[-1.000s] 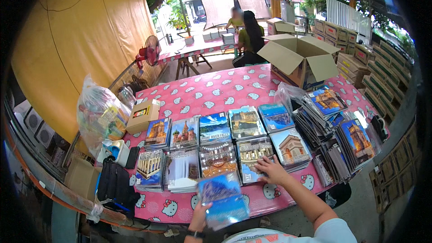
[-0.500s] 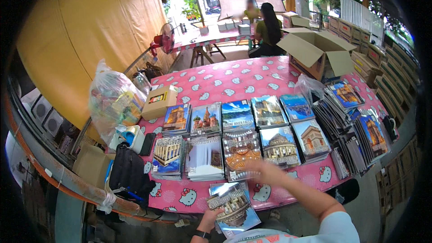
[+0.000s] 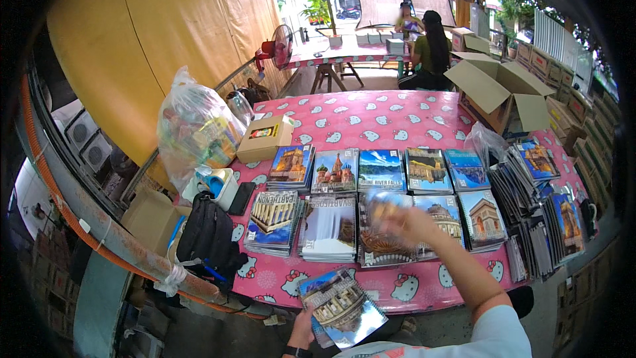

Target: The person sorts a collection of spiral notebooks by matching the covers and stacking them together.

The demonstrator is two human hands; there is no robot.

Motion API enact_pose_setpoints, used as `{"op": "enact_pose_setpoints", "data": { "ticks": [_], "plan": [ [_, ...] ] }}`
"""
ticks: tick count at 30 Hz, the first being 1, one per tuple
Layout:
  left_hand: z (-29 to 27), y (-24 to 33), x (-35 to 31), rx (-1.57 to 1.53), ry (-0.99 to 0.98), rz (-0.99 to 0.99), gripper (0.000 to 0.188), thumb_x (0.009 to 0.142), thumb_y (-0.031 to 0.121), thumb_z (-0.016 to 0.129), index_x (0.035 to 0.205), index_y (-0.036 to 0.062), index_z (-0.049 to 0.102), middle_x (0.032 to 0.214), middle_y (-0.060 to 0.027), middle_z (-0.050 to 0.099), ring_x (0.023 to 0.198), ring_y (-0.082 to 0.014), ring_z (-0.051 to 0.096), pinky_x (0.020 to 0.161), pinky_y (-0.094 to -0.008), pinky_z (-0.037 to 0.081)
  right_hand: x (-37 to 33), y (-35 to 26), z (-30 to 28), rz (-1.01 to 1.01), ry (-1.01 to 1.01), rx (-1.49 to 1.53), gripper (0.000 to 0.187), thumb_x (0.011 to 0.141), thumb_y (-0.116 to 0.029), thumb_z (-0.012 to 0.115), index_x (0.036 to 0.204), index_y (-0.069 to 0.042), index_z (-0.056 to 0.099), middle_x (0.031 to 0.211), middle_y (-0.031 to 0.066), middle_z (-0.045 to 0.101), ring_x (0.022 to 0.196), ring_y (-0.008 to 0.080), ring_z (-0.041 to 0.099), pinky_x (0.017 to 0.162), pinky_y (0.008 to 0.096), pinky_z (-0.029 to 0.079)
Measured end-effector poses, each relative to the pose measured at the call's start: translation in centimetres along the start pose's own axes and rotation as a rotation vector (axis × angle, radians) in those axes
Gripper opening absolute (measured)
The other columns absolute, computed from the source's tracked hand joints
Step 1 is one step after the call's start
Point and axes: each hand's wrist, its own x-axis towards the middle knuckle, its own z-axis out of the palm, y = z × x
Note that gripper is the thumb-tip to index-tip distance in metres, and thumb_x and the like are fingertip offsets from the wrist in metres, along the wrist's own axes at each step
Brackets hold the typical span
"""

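My left hand (image 3: 303, 327) grips a few spiral-bound notebooks (image 3: 341, 308) at the table's near edge. The top cover shows a domed stone building, and another notebook sticks out beneath it. My right hand (image 3: 399, 224) is over a stack of brown-covered notebooks (image 3: 384, 248) in the near row. Motion smears its fingers and a pale, bluish patch at their tips, so I cannot tell what they hold. Beside that stack are waterfall-cover notebooks (image 3: 329, 229) on the left and domed-building notebooks (image 3: 438, 220), partly behind my hand, on the right.
Two rows of notebook stacks cover the pink patterned tablecloth (image 3: 358, 116). Leaning notebook piles (image 3: 530, 219) stand at the right. A large open carton (image 3: 503, 96) is at the far right. A black bag (image 3: 209, 242) and a filled plastic bag (image 3: 199, 129) are left. Two people sit beyond.
My right hand has moved slightly forward over the brown-covered stack. The notebooks in my left hand have turned slightly. The whole view has shifted, so the table appears further right.
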Motion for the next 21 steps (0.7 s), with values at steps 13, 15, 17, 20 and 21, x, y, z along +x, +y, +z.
{"op": "enact_pose_setpoints", "data": {
  "ticks": [13, 15, 17, 20, 21],
  "plan": [
    [6.7, 5.3, -4.9, -0.132, -0.346, -0.050, 0.032, 0.084, 0.017, 0.050, 0.112, 0.0011, 0.046, 0.100, -0.0100, 0.058, 0.086, -0.0227, 0.058, 0.077, -0.0380, 0.049, -9.8, -3.0, 13.1, -0.463, -0.331, 0.002, 0.043, 0.083, -0.028, 0.053, 0.123, -0.015, 0.045, 0.115, 0.0138, 0.052, 0.110, 0.0306, 0.048, 0.089, 0.0405, 0.042],
    [6.1, 5.0, -3.8, -0.148, -0.376, -0.116, 0.033, 0.082, 0.014, 0.054, 0.112, 0.0015, 0.049, 0.100, -0.0094, 0.059, 0.088, -0.0216, 0.058, 0.081, -0.0366, 0.046, -7.5, -3.6, 11.3, -0.356, -0.453, 0.232, 0.044, 0.084, -0.034, 0.053, 0.122, -0.013, 0.046, 0.114, 0.0142, 0.053, 0.107, 0.0309, 0.050, 0.089, 0.0396, 0.041],
    [4.4, 3.8, -3.2, 0.170, -0.230, 0.124, 0.035, 0.074, 0.005, 0.062, 0.107, 0.0007, 0.052, 0.098, -0.0080, 0.060, 0.087, -0.0193, 0.057, 0.080, -0.0334, 0.045, -0.8, -1.8, 9.0, -0.079, -0.257, 0.079, 0.041, 0.081, -0.031, 0.056, 0.118, -0.012, 0.050, 0.111, 0.0160, 0.055, 0.103, 0.0310, 0.052, 0.084, 0.0384, 0.043],
    [5.2, 3.2, -3.3, 0.196, -0.147, 0.110, 0.037, 0.072, 0.002, 0.064, 0.107, 0.0000, 0.052, 0.097, -0.0072, 0.060, 0.086, -0.0180, 0.057, 0.079, -0.0323, 0.045, 9.9, 8.8, 6.3, -0.128, 0.552, -0.145, 0.041, 0.074, -0.028, 0.060, 0.107, -0.005, 0.052, 0.111, 0.0197, 0.052, 0.102, 0.0355, 0.050, 0.086, 0.0409, 0.041],
    [5.3, 3.3, -3.4, 0.195, -0.105, 0.105, 0.036, 0.072, 0.002, 0.063, 0.107, -0.0002, 0.052, 0.097, -0.0070, 0.059, 0.086, -0.0178, 0.057, 0.079, -0.0322, 0.045, 11.8, 11.3, 6.3, -0.100, 0.635, -0.377, 0.043, 0.075, -0.032, 0.059, 0.109, -0.007, 0.053, 0.113, 0.0173, 0.052, 0.106, 0.0326, 0.049, 0.087, 0.0410, 0.040]
  ]
}}
